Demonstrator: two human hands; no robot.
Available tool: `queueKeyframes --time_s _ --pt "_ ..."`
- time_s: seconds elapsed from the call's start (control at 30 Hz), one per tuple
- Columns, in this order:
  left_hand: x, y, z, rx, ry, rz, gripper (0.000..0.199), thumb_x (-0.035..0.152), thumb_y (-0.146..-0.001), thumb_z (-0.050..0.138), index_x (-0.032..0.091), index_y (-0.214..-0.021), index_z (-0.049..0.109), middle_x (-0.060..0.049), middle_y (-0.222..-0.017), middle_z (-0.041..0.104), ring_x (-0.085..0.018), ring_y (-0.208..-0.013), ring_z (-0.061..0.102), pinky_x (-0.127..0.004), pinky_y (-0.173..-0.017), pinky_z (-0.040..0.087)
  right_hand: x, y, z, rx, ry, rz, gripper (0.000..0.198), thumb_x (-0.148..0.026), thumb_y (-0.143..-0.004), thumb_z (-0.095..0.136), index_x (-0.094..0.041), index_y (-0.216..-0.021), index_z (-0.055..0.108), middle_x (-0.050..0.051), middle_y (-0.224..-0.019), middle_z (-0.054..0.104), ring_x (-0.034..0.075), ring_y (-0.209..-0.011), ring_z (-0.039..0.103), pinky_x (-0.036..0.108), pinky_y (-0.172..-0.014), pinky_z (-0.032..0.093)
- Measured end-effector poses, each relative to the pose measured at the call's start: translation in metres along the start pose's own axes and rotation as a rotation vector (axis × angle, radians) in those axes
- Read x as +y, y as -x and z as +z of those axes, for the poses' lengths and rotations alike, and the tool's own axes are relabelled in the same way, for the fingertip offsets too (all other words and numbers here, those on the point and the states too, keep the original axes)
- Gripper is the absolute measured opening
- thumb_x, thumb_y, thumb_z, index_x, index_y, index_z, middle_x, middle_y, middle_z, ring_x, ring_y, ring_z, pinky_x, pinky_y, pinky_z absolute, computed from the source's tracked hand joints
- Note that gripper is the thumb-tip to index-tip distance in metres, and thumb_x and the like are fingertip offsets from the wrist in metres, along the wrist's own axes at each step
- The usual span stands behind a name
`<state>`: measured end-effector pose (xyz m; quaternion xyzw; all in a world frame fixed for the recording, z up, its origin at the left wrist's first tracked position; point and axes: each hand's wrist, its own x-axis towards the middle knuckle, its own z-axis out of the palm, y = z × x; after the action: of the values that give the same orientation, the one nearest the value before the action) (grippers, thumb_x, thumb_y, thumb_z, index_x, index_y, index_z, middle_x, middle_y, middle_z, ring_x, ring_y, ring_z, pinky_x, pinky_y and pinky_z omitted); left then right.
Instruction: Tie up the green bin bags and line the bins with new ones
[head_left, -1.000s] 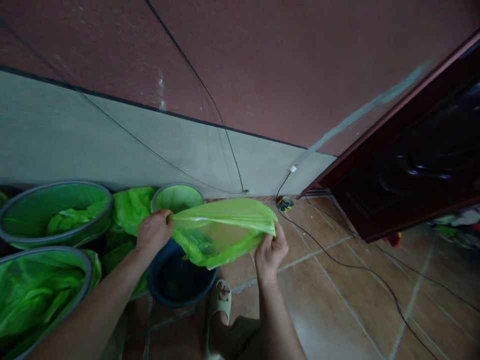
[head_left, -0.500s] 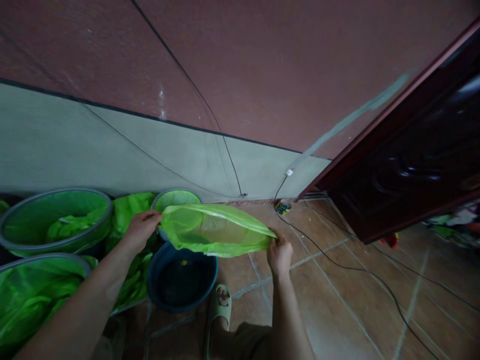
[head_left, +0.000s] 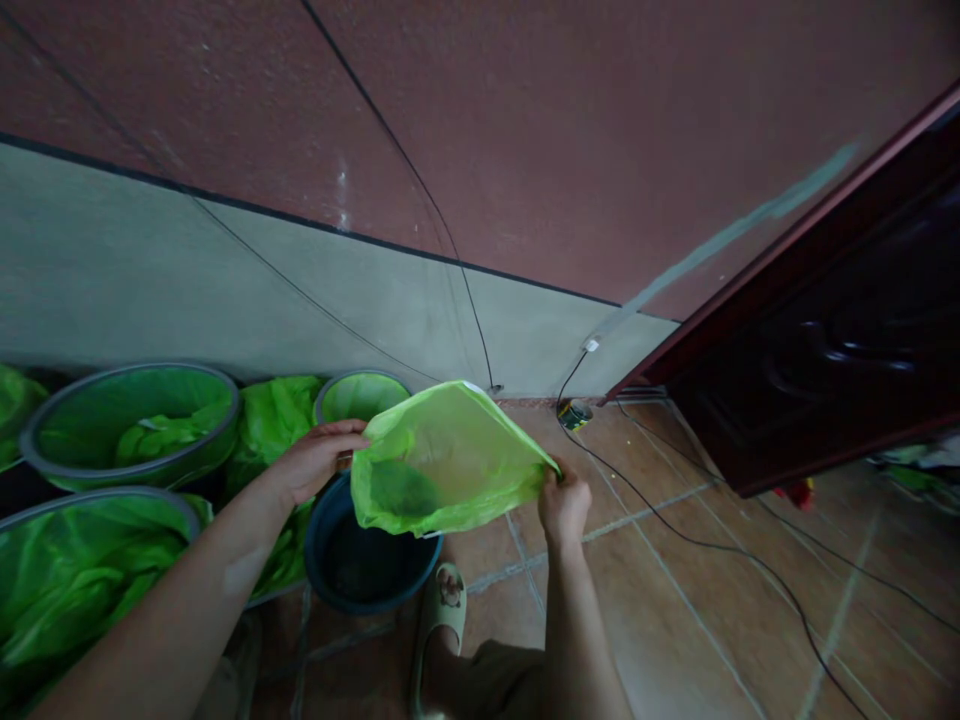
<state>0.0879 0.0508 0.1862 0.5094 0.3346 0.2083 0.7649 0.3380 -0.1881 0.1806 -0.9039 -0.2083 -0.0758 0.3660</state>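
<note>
A thin, see-through green plastic bag (head_left: 457, 470) is stretched between my two hands, its mouth spread wide. On the left, my left hand (head_left: 322, 458) pinches the bag's rim with fingers pressed together. My right hand (head_left: 564, 502) is closed round the opposite corner of the rim. Below the bag's left part stands a dark blue basin (head_left: 367, 590) on the floor, partly covered by it. Just behind is a small bin lined with green plastic (head_left: 360, 392).
Grey-rimmed bins with green liners, one large bin (head_left: 131, 465) and one nearer bin (head_left: 97, 500), stand at left. A bunched green bag (head_left: 281, 400) lies beside them. A black cable (head_left: 675, 528) crosses the tiles near a small can (head_left: 575, 415). A dark door (head_left: 810, 350) stands right.
The bag's mouth has opened from a narrow slit to a wide gap. My left hand has moved right, closer to my right hand, which keeps its hold.
</note>
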Motion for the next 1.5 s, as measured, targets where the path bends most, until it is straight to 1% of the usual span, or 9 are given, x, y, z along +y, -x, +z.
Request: queueKeyframes --time_s 0.43,0.63,0.77,0.93,1.13,1.23,1.33,1.43,1.5 --pt "0.006 0.008 -0.01 -0.205 0.025 0.0 0.019 0.028 -0.062 0.073 0.021 -0.079 0.071 -0.007 -0.085 0.075 -0.023 -0.08 0.07 -0.037 -0.079 0.056 0.004 -0.004 0.002 0.044 -0.056 0.065 0.045 -0.03 -0.08 0.045 -0.011 -0.104 0.078 0.014 -0.081 0.076 0.026 -0.075 0.069 0.028 -0.064 0.046" --pt "0.009 0.015 -0.006 -0.291 -0.227 0.046 0.022 0.032 -0.058 0.073 0.02 -0.075 0.069 -0.004 -0.07 0.069 -0.019 -0.065 0.063 -0.03 -0.061 0.051 0.004 -0.005 0.003 0.066 -0.051 0.076 0.046 -0.032 -0.08 0.045 -0.011 -0.105 0.078 0.015 -0.08 0.076 0.026 -0.073 0.07 0.028 -0.062 0.047" --pt "-0.001 0.003 -0.008 -0.056 -0.591 0.159 0.016 0.035 -0.066 0.062 0.021 -0.072 0.065 0.0 -0.061 0.062 -0.017 -0.058 0.057 -0.028 -0.057 0.047 0.004 -0.005 0.003 0.091 -0.031 0.061 0.046 -0.03 -0.079 0.045 -0.01 -0.103 0.079 0.015 -0.081 0.076 0.026 -0.075 0.07 0.029 -0.064 0.048" --pt "-0.011 -0.012 -0.023 0.422 -1.141 0.436 0.022 0.021 -0.075 0.046 0.019 -0.078 0.068 -0.008 -0.09 0.069 -0.023 -0.087 0.066 -0.034 -0.085 0.051 0.012 -0.011 -0.002 0.117 -0.047 0.091 0.05 -0.021 -0.071 0.044 -0.011 -0.106 0.078 0.015 -0.083 0.077 0.026 -0.076 0.07 0.03 -0.069 0.049" --pt "-0.019 -0.007 -0.032 0.568 -1.396 0.34 0.031 0.018 -0.083 0.041 0.012 -0.096 0.069 -0.017 -0.105 0.067 -0.03 -0.097 0.067 -0.04 -0.089 0.052 0.03 -0.012 0.003 0.118 -0.141 0.116 0.055 -0.018 -0.061 0.044 -0.012 -0.104 0.079 0.014 -0.094 0.077 0.026 -0.082 0.071 0.03 -0.072 0.052" --pt "-0.015 -0.002 -0.03 0.581 -1.372 0.196 0.03 0.022 -0.086 0.044 0.011 -0.097 0.07 -0.015 -0.092 0.069 -0.034 -0.089 0.068 -0.045 -0.083 0.052 0.027 -0.01 0.006 0.063 -0.212 0.155 0.054 -0.018 -0.06 0.045 -0.009 -0.101 0.079 0.011 -0.081 0.077 0.022 -0.071 0.07 0.027 -0.065 0.052" --pt "0.021 0.002 -0.026 0.558 -1.193 0.139 0.028 0.024 -0.083 0.051 0.013 -0.099 0.071 -0.008 -0.076 0.068 -0.03 -0.08 0.067 -0.044 -0.079 0.053 -0.003 -0.02 -0.019 0.041 -0.281 0.101 0.049 -0.017 -0.06 0.045 -0.009 -0.095 0.079 0.009 -0.073 0.075 0.021 -0.069 0.07 0.027 -0.065 0.053" --pt "0.081 0.013 -0.025 0.577 -0.776 0.301 0.04 0.027 -0.084 0.047 0.015 -0.116 0.068 -0.002 -0.067 0.065 -0.021 -0.068 0.064 -0.037 -0.07 0.055 -0.051 -0.028 -0.074 0.247 -0.434 -0.188 0.045 -0.015 -0.063 0.045 -0.013 -0.092 0.078 0.01 -0.088 0.076 0.023 -0.087 0.071 0.033 -0.079 0.056" --pt "0.111 0.027 -0.033 0.692 -0.474 0.587 0.044 0.028 -0.084 0.042 0.018 -0.12 0.066 -0.001 -0.079 0.068 -0.017 -0.07 0.064 -0.034 -0.074 0.056 -0.072 -0.015 -0.105 0.487 -0.552 -0.418 0.044 -0.015 -0.067 0.046 -0.017 -0.097 0.077 0.009 -0.108 0.074 0.024 -0.103 0.068 0.039 -0.089 0.054"
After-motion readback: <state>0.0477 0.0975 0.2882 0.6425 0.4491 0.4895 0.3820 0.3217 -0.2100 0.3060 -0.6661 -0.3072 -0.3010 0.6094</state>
